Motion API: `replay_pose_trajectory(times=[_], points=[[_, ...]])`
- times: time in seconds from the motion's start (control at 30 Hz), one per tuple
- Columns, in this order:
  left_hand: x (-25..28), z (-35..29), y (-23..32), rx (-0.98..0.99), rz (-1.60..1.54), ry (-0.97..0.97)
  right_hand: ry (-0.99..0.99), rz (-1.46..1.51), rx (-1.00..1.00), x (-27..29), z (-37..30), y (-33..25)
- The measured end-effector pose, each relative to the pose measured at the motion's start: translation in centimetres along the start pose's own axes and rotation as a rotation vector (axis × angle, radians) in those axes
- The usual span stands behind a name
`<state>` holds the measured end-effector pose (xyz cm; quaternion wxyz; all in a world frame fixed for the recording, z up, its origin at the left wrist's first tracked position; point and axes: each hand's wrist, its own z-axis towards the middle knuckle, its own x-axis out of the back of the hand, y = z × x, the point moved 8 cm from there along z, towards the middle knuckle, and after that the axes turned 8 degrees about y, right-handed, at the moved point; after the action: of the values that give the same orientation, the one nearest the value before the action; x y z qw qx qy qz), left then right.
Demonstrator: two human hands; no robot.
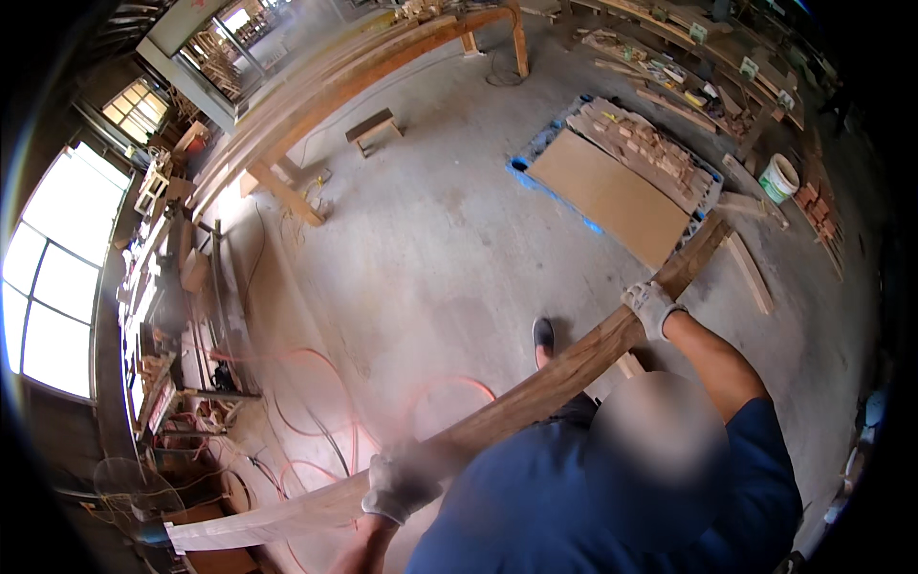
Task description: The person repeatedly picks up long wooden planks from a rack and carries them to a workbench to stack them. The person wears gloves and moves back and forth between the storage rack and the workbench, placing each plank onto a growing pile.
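Note:
A long, thick wooden plank [543, 387] runs slantwise in front of my body, from the lower left up toward the right. My left hand [402, 485], in a pale work glove, is closed on its nearer left part; blur softens the fingers there. Farther along, my right hand [653, 308], gloved too, wraps over the upper edge with the fingers bent around it. The plank's pale left end [191, 536] lies near the floor fan, and its far right end [706, 239] overlaps the corner of a brown board. Whatever supports it underneath is mostly hidden.
A brown flat board [607, 191] and stacked wood pieces [645, 143] lie on a blue pallet [521, 167]. Red hoses [335, 368] and cables cross the floor at left. A fan [134, 493], long wooden workbench [287, 129], small bench [371, 126] and white bucket [779, 179] stand around.

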<state>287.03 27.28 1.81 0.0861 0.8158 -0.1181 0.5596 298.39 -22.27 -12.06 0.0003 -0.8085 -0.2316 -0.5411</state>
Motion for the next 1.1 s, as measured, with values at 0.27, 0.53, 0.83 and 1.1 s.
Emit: replay_pose_trajectory(times=[0.27,0.53,0.83,1.1], points=[[8.5,14.6,-0.7,0.126,-0.059,-0.049,0.022,-0.043,0.108,7.3,18.5,10.4],[10.0,27.3,-6.3,0.169,-0.092,0.029,-0.026,-0.172,0.153,15.1,35.0,14.8],[15.7,45.1,-17.6,0.147,-0.315,0.057,0.326,0.063,0.173,19.7,53.5,21.9],[18.7,58.7,-24.0,0.192,-0.300,0.082,0.094,-0.107,0.135,19.6,67.9,27.1]])
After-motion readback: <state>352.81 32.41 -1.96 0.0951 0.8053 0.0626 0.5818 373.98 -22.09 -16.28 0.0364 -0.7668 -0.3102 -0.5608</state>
